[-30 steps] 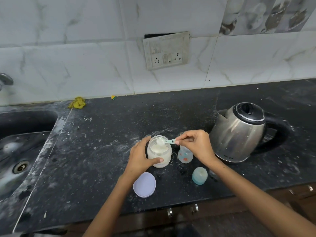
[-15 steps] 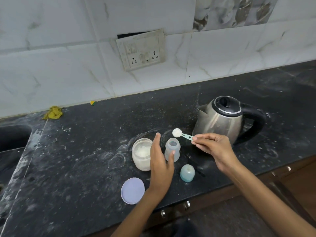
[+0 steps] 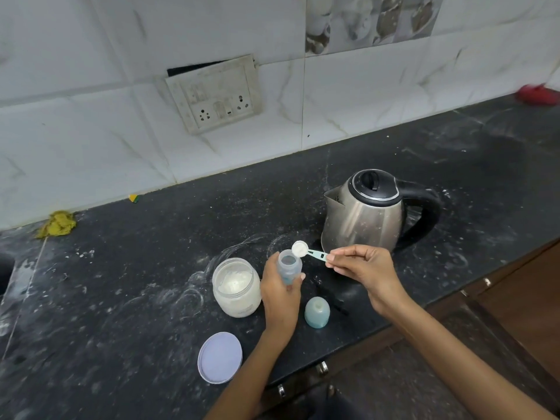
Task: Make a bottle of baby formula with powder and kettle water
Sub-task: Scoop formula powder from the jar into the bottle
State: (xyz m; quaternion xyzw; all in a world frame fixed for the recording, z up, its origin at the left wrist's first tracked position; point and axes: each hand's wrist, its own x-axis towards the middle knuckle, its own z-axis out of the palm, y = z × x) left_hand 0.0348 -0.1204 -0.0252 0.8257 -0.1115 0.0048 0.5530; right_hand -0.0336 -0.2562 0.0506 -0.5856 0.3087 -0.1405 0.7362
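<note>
A small clear baby bottle (image 3: 289, 264) stands open on the black counter, and my left hand (image 3: 280, 294) is wrapped around it from the near side. My right hand (image 3: 362, 272) pinches the handle of a pale green scoop (image 3: 306, 251), whose bowl of white powder is tilted at the bottle's rim. The open jar of white powder (image 3: 236, 286) stands just left of the bottle. A steel kettle (image 3: 368, 212) with a black lid and handle stands behind my right hand.
The jar's lilac lid (image 3: 220, 357) lies near the counter's front edge. The bottle's blue cap (image 3: 317, 312) stands to the right of my left wrist. A yellow rag (image 3: 58, 224) lies at the back left, a red object (image 3: 536, 93) at the far right. The counter (image 3: 136, 283) is dusted with powder.
My left hand left the jar and closed on the bottle. My right hand lifted the filled scoop from the jar and carried it right, to the bottle's mouth. The view swung right.
</note>
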